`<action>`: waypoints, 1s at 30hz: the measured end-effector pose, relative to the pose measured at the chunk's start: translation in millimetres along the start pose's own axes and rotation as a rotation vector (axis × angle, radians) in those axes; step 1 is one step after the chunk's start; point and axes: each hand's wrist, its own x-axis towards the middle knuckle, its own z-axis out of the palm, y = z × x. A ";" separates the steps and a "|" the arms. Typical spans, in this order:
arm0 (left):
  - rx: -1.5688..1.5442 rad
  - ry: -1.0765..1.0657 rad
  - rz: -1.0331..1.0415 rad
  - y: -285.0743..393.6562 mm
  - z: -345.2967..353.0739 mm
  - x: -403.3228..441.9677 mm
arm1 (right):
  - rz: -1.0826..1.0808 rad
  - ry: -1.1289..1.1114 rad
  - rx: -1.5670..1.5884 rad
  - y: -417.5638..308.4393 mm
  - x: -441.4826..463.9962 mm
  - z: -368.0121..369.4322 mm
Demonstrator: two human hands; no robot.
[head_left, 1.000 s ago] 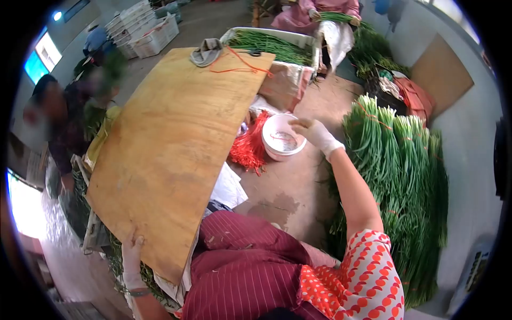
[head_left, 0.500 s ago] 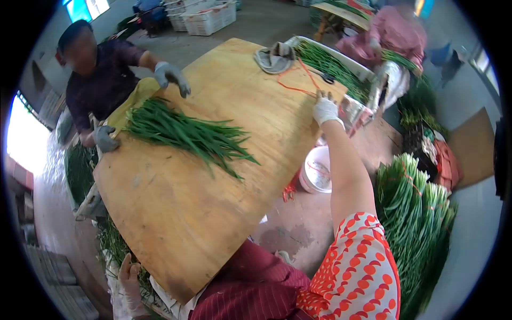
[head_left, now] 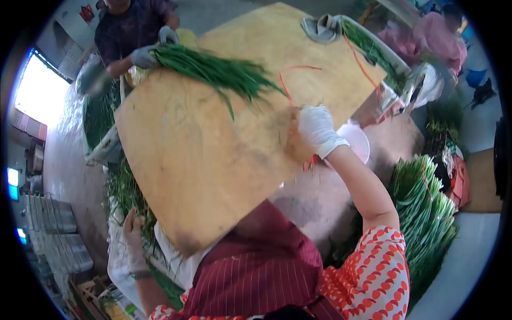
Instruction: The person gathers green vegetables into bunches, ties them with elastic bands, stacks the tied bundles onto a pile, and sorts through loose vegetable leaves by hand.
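Right hand pinching red tie over right side of plywood board. Left hand released, just off near-left edge. Garlic chives far left, in co-worker's gloved hands.

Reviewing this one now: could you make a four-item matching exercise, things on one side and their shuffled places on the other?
1. Crumpled grey cloth
2. Bunch of long, flat green leaves
3. Round white bucket
4. Wearer's white-gloved right hand

A. On the floor
B. Held in a co-worker's grey-gloved hand
C. By the near end of an orange string
D. At the far edge of the pale wooden board

Pairs: 1-D, 2-B, 3-A, 4-C
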 end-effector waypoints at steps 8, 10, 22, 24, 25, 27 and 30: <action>0.008 -0.045 -0.083 -16.9 -8.8 -43.2 | -0.043 -0.240 1.405 35.9 -117.7 -2.9; 0.132 -0.143 -0.022 -34.7 -6.8 -50.8 | -0.030 -0.382 1.480 54.9 -132.1 55.0; 0.548 -0.297 0.296 56.3 37.2 -126.1 | 0.345 -0.846 1.819 -92.8 -98.5 247.1; 0.585 -0.395 0.329 61.2 38.8 -138.3 | 0.317 -0.823 1.828 -111.3 -88.4 259.0; 0.620 -0.378 0.350 60.3 40.6 -143.4 | 0.272 -0.765 1.803 -118.0 -83.3 265.2; 0.684 -0.366 0.383 37.8 43.3 -150.7 | 0.120 -0.563 1.637 -128.4 -75.9 280.9; 0.867 -0.382 0.312 28.4 50.9 -156.4 | -0.152 -0.020 0.957 -141.1 -70.5 311.7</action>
